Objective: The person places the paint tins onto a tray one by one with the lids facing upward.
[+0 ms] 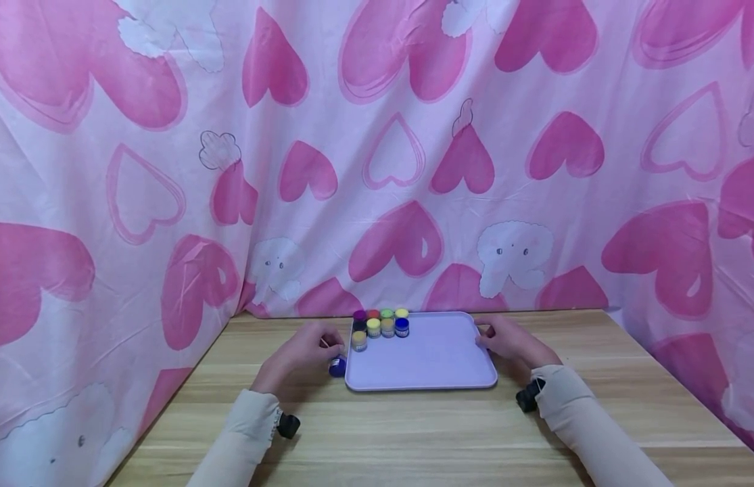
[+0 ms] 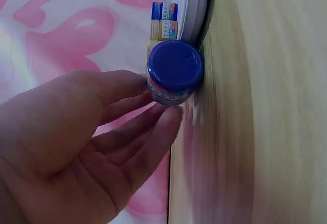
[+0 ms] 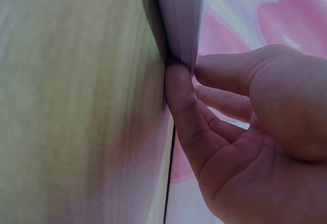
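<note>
A small paint jar with a dark blue lid (image 1: 337, 367) is tilted in my left hand (image 1: 310, 346), just left of the lilac tray (image 1: 437, 365). In the left wrist view, the thumb and fingertips close on the jar's side, and its blue lid (image 2: 175, 66) faces the camera. My right hand (image 1: 506, 338) pinches the tray's right edge. In the right wrist view, the thumb lies at the rim (image 3: 191, 25) and a finger (image 3: 181, 91) reaches beneath it.
Several small paint jars stand at the tray's back left, among them a blue-lidded jar (image 1: 402, 327) and a tan-lidded jar (image 1: 360, 340). The tray lies on a wooden table (image 1: 401, 433). A pink heart-patterned curtain (image 1: 401, 155) hangs behind and along both sides.
</note>
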Action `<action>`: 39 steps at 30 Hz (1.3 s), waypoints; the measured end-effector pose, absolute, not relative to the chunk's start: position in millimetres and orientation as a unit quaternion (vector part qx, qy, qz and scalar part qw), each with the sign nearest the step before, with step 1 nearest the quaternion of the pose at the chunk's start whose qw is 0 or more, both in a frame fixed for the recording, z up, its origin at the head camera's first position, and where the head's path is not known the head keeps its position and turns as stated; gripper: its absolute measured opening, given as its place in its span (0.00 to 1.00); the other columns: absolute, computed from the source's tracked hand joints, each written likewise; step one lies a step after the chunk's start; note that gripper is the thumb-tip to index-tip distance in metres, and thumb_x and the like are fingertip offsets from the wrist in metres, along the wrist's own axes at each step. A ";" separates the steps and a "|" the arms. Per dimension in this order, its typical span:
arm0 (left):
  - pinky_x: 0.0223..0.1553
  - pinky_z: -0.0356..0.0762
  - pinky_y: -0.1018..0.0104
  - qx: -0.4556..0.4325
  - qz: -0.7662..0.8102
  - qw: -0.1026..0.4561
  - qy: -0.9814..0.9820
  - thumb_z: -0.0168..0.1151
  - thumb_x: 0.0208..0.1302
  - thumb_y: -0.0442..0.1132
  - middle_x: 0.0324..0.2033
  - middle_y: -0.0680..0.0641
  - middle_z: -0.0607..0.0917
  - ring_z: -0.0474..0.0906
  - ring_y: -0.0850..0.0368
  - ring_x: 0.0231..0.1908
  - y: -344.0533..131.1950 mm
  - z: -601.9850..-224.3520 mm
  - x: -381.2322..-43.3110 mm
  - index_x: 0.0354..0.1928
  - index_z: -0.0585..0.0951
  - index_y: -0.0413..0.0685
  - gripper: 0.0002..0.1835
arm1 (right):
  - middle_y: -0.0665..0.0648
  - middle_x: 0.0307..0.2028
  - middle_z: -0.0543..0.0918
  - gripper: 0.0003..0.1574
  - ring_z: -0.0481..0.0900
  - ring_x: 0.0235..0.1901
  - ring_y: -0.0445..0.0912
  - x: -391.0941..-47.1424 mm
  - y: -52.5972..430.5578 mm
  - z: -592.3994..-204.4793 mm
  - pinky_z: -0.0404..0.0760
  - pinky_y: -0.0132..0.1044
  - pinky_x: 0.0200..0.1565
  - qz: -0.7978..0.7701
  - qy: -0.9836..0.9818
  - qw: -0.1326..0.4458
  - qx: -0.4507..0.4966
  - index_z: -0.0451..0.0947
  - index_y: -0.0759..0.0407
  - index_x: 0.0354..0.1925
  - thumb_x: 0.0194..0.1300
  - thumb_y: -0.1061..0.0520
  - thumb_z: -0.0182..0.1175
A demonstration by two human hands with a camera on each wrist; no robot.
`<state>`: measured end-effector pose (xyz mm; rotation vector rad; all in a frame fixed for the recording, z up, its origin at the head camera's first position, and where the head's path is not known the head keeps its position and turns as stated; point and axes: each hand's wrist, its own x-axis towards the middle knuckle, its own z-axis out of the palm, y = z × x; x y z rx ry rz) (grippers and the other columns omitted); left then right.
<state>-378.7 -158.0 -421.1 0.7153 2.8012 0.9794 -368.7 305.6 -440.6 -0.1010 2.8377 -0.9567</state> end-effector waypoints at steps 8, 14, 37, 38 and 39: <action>0.36 0.88 0.63 0.248 0.324 0.101 0.907 0.67 0.77 0.43 0.34 0.50 0.89 0.85 0.57 0.31 -165.1 -423.0 -380.8 0.44 0.90 0.50 0.07 | 0.60 0.51 0.86 0.39 0.82 0.46 0.52 -369.8 304.9 -442.5 0.90 0.48 0.54 -0.327 0.942 0.076 -0.021 0.68 0.57 0.80 0.77 0.57 0.67; 0.38 0.91 0.58 0.245 0.326 0.130 0.904 0.70 0.75 0.44 0.39 0.49 0.89 0.85 0.55 0.34 -163.3 -421.7 -377.9 0.50 0.91 0.48 0.09 | 0.60 0.52 0.85 0.40 0.81 0.47 0.52 -368.9 305.5 -441.8 0.89 0.51 0.56 -0.313 0.947 0.073 -0.026 0.67 0.58 0.81 0.77 0.57 0.67; 0.55 0.88 0.53 0.251 0.334 0.115 0.901 0.69 0.74 0.43 0.50 0.50 0.91 0.85 0.53 0.50 -171.3 -406.2 -377.9 0.60 0.88 0.49 0.16 | 0.59 0.49 0.86 0.38 0.81 0.45 0.51 -368.6 305.8 -439.1 0.90 0.47 0.52 -0.314 0.946 0.071 -0.045 0.68 0.60 0.80 0.77 0.57 0.66; 0.54 0.88 0.54 0.252 0.340 0.112 0.899 0.69 0.74 0.43 0.50 0.50 0.91 0.86 0.53 0.50 -170.3 -404.6 -377.6 0.60 0.88 0.49 0.16 | 0.59 0.48 0.85 0.38 0.81 0.44 0.51 -368.6 305.7 -438.9 0.89 0.45 0.51 -0.312 0.946 0.071 -0.047 0.68 0.61 0.80 0.77 0.57 0.66; 0.53 0.89 0.54 0.253 0.348 0.108 0.896 0.69 0.74 0.42 0.50 0.49 0.91 0.86 0.52 0.49 -168.7 -403.0 -377.4 0.59 0.88 0.48 0.16 | 0.59 0.47 0.85 0.38 0.81 0.44 0.51 -368.8 305.9 -438.6 0.88 0.44 0.49 -0.310 0.947 0.069 -0.050 0.68 0.61 0.80 0.78 0.57 0.66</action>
